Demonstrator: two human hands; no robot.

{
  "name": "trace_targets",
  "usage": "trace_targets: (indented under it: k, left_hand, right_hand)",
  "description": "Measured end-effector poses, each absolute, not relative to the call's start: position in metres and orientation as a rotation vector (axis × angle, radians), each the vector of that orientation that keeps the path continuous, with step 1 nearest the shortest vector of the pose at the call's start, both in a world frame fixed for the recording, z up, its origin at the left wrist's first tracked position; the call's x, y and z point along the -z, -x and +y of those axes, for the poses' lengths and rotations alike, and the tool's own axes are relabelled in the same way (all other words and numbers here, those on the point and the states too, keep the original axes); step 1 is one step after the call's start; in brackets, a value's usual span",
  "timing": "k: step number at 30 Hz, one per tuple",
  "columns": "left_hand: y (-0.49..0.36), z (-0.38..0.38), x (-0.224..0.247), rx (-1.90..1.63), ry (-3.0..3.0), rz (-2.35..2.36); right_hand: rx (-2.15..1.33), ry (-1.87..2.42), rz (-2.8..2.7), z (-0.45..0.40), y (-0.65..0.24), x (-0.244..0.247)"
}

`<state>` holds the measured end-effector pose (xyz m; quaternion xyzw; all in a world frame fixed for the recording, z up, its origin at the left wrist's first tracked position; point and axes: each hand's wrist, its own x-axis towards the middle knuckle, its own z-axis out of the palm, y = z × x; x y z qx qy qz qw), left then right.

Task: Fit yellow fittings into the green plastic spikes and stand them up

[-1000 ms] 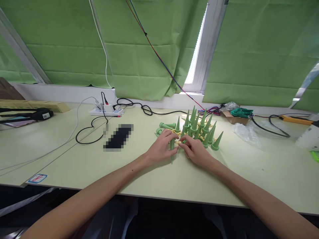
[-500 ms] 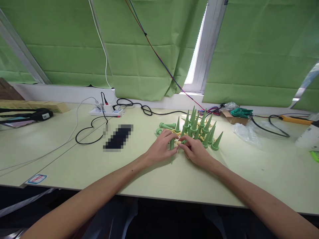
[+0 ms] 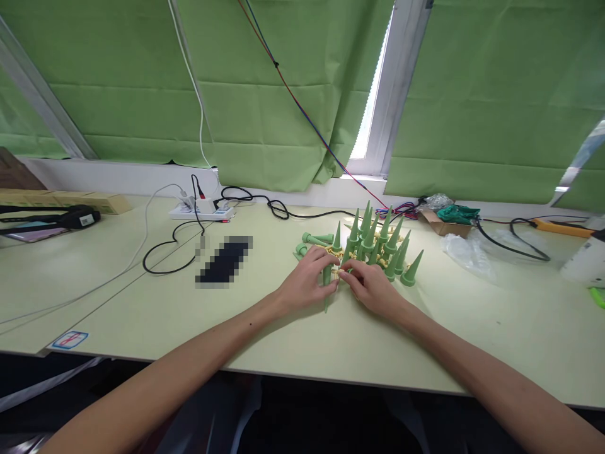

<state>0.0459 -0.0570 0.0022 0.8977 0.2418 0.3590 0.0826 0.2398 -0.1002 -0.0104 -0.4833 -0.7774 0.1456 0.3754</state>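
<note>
My left hand [image 3: 311,277] is closed around a green plastic spike [image 3: 326,277], whose pointed end sticks down toward me. Thumb and forefinger of my right hand [image 3: 367,284] pinch a small yellow piece [image 3: 337,272] against the spike's side; its exact shape is partly covered by the fingers. Just beyond my hands, several more green spikes [image 3: 411,270] stand tip up in a cluster, with small yellow parts [image 3: 399,239] among them. To the left of the cluster, a few green spikes [image 3: 317,239] lie on their sides.
A power strip [image 3: 203,208] with black and white cables stands at the back left. A blurred dark object [image 3: 224,260] lies left of my hands. Toward the right are a small cardboard box [image 3: 444,224], a clear plastic bag [image 3: 466,255] and a white bottle [image 3: 586,258].
My right fingers have shifted very slightly at the yellow piece. The left hand and the spike in it stay almost where they were.
</note>
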Motion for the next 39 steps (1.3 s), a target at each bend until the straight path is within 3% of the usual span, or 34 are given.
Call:
trace_targets:
  k: [39]
  left_hand:
    - [-0.045,-0.0577,-0.0015,-1.046,-2.676,0.71]
  right_hand:
    - [-0.347,1.2,-2.012,-0.1002,-0.2414,0.0095]
